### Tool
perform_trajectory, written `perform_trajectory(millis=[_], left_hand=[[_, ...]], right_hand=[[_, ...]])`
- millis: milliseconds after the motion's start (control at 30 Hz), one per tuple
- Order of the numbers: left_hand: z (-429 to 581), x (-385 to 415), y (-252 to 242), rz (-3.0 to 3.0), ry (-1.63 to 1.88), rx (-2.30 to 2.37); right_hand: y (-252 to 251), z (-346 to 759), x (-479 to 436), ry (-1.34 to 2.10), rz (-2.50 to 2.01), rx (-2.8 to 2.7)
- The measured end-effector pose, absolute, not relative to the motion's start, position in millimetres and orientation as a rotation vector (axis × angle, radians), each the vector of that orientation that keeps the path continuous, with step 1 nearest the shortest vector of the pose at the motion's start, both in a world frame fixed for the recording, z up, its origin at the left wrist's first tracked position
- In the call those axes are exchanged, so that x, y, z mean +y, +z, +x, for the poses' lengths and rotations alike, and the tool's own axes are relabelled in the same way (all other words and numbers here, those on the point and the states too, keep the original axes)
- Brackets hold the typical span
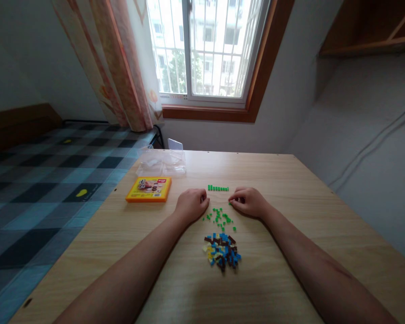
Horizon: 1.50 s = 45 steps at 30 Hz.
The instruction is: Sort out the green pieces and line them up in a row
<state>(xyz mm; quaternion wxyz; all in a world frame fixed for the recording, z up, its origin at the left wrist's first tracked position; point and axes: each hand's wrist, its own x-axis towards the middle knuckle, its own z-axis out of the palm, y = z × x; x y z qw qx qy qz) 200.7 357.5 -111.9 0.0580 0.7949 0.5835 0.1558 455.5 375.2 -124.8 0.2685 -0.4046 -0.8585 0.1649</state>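
Observation:
Both my hands rest on a light wooden table (pixel 290 252). My left hand (pixel 191 203) is curled into a loose fist left of a scatter of tiny green bricks (pixel 220 218). My right hand (pixel 249 201) is closed too, its fingertips pinching at a small green brick by the scatter's right edge. Between and just beyond the hands lies a short row of joined green bricks (pixel 218 188). Nearer to me sits a heap of blue, brown and yellow bricks (pixel 222 251).
An orange box (pixel 149 189) lies at the left of the table, with a clear plastic bag (pixel 161 163) behind it. A bed with a checked blue cover (pixel 43 189) stands to the left. A window and curtain are beyond the table.

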Motion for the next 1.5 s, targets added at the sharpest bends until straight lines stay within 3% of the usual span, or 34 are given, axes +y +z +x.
perform_trajectory(millis=[733,1500], left_hand=[[201,358,-111,2.404,0.492,1.762],[201,357,-111,2.372,0.447,1.771]], right_hand=[[-130,461,381,0.2,-1.158,-2.297],[-120,458,373,0.285,-1.142,-2.35]])
